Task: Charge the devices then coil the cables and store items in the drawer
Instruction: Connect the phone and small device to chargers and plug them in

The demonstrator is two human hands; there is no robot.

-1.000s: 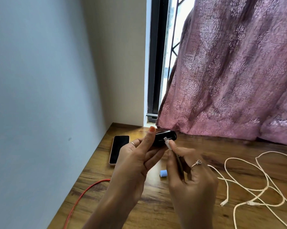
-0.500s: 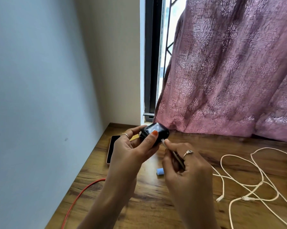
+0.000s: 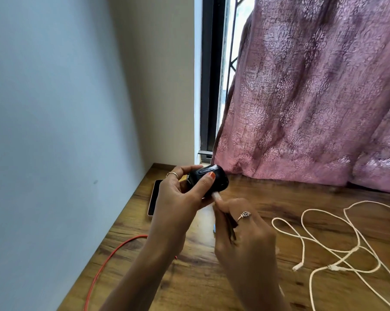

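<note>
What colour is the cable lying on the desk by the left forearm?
Red cable, seen in the head view.

Two hands are in view, the left hand [image 3: 178,198] and the right hand [image 3: 245,239]. There is one black device [image 3: 208,179], one phone [image 3: 154,197], one white connector [image 3: 216,196], one red cable [image 3: 113,254], one tangle of white cable [image 3: 337,250], one wooden table [image 3: 279,198], one pink curtain [image 3: 313,97] and two rings, one on each hand.

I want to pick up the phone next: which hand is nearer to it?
Left. The left hand is raised right beside the phone, gripping a black device; the right hand is farther right.
</note>
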